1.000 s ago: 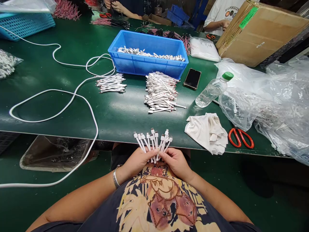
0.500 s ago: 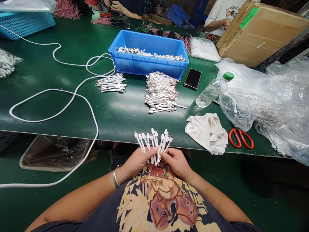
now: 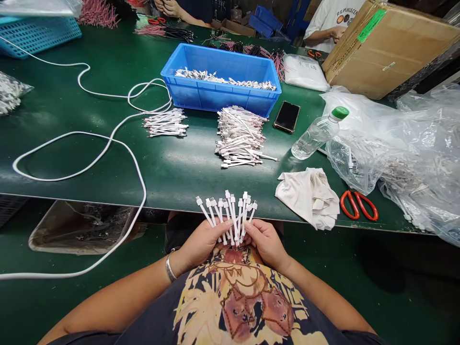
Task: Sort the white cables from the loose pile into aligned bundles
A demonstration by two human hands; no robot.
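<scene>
Your left hand (image 3: 204, 238) and right hand (image 3: 266, 242) are both closed, thumb and fingers pinching a fan of short white flat cables (image 3: 233, 211), plug ends up and spread. Fan sits on your side of the rectangular blue plastic bin (image 3: 221, 96), well apart from it, at the near edge of the green desk (image 3: 179, 177). Bin has loose small white-and-dark parts (image 3: 223, 81) in it. Near side of bin: big pile of short white cables (image 3: 240, 136) just beside it; smaller pile of white cables (image 3: 165, 123) off its left corner. Right of bin: black phone (image 3: 286, 117), then clear bottle with green cap (image 3: 316, 134). Nearer you than bin, to its right: crumpled off-white cloth (image 3: 309, 199), red-handled scissors (image 3: 359, 205) beside it. Long white cord (image 3: 118, 127) loops left of bin.
</scene>
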